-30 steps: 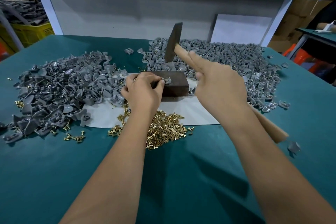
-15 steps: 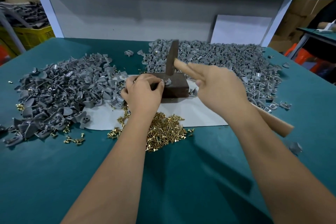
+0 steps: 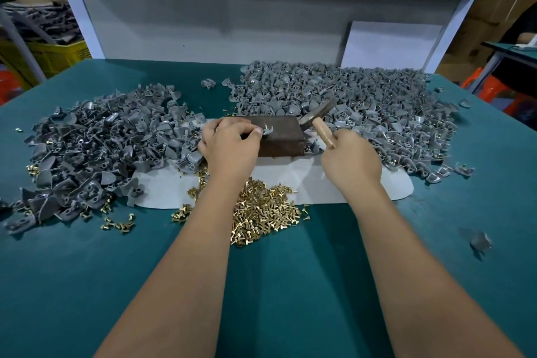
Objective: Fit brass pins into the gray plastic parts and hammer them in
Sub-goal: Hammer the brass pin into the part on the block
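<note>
Left hand pinches a light, stiff part by its edge on the block; right hand grips the hammer handle; pin likely tips easily.

Two large heaps of gray plastic parts lie on the green table, one on the left and one at the far right; the pieces in each are too many to count. One gray part with one pin standing in it sits on the single brown block. One heap of brass pins lies near the middle, uncountable, with one small cluster of loose pins to its left. One hammer, one white sheet, two hands, the left hand and the right hand. One yellow crate stands far left.
</note>
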{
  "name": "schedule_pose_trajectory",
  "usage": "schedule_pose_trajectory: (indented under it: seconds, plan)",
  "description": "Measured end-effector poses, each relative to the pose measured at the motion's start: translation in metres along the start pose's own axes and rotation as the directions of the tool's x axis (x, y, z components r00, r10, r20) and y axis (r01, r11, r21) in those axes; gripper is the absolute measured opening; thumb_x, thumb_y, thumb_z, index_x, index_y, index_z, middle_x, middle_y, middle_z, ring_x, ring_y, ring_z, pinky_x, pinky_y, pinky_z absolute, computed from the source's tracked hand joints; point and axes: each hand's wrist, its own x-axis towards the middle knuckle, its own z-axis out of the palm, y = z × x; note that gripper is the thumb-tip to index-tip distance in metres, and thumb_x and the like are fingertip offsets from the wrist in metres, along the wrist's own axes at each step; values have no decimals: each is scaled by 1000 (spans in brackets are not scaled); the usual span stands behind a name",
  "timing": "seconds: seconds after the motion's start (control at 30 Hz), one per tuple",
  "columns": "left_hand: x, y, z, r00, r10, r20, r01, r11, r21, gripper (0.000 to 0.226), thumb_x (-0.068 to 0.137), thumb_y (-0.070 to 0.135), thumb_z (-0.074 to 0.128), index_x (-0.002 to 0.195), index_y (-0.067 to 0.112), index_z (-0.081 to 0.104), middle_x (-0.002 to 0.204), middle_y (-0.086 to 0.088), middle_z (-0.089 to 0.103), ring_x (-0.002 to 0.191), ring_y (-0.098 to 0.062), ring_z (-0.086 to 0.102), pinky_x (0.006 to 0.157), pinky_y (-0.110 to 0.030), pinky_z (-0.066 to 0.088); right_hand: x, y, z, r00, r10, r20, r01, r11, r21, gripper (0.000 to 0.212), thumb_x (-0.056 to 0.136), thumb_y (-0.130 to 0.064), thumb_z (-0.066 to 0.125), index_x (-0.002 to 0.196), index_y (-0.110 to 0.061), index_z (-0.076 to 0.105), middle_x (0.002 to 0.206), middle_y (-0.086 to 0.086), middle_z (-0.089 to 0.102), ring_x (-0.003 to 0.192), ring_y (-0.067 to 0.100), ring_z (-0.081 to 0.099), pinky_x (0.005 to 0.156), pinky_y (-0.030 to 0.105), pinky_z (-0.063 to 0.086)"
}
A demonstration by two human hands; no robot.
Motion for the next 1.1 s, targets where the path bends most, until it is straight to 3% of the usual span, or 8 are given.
schedule_pose_trajectory:
  seconds: [0.2, 0.33, 0.43, 0.63, 0.73, 0.9, 1.0, 1.1]
  plan:
    - [-1, 0, -2, 1000, 11, 8, -11, 1000, -1, 18, 94, 36, 60, 95, 27, 75, 117, 21, 57, 130, -16, 26, 94, -27, 10, -4, 0, 3, 997, -61, -38, 52, 977, -209, 30, 92, -21, 49, 110, -4, 65, 112, 16, 54, 109, 34, 46, 73, 36, 38]
    - [-2, 1, -3, 1000, 14, 14, -14, 1000, 12, 18, 94, 36, 60, 97, 27, 75, 121, 17, 59, 127, -15, 27, 92, -26, 10, -7, -1, 6, 992, -98, -83, 72, 961, -269, 32, 92, -25, 51, 112, -4, 63, 114, 16, 54, 109, 33, 44, 85, 37, 38]
    - [-4, 2, -4, 1000, 7, 25, -7, 1000, -1, 17, 94, 36, 60, 95, 29, 75, 116, 20, 57, 125, -14, 27, 90, -25, 11, -9, -13, 10, 951, -224, -215, 205, 973, -104, 33, 94, -25, 52, 124, -12, 58, 112, 6, 54, 105, 21, 42, 89, 31, 36]
    - [-6, 6, -7, 999, 31, 44, -27, 996, -85, 11, 91, 29, 61, 84, 37, 66, 115, 13, 60, 127, -20, 30, 111, -44, 23, -23, -53, 34, 909, -408, -83, 412, 854, 318, 36, 97, -20, 50, 132, -14, 54, 116, 4, 60, 107, 20, 54, 88, 35, 46]
    - [-8, 7, -10, 998, 35, 47, -28, 988, -152, 20, 90, 24, 62, 75, 38, 63, 112, 12, 62, 128, -22, 31, 111, -49, 25, -21, -56, 36, 921, -384, -64, 379, 848, 369, 22, 95, -15, 51, 114, -17, 64, 108, 4, 65, 98, 21, 57, 82, 37, 48]
    - [-10, 8, -9, 998, 43, 46, -36, 989, -142, 29, 92, 28, 58, 69, 46, 60, 95, 31, 51, 104, -4, 23, 97, -35, 17, 6, -50, 18, 981, -189, -38, 182, 851, 493, 19, 90, -13, 62, 104, -24, 67, 91, -11, 64, 74, -6, 58, 73, 20, 54]
    - [-10, 7, -6, 999, 39, 34, -32, 985, -170, 29, 93, 30, 55, 71, 48, 61, 92, 37, 47, 98, 1, 21, 96, -34, 17, 23, -40, 10, 993, 40, -110, 27, 838, 545, 65, 92, -15, 61, 148, -24, 32, 131, 1, 52, 118, 15, 51, 103, 41, 44]
    - [-9, 9, -8, 999, 45, 28, -37, 976, -217, 30, 94, 28, 51, 75, 50, 61, 94, 39, 44, 106, -4, 25, 101, -38, 22, 13, -36, 22, 992, 14, -126, 20, 963, 267, 78, 91, -26, 60, 153, -26, 12, 154, 8, 24, 140, 26, 23, 115, 45, 23]
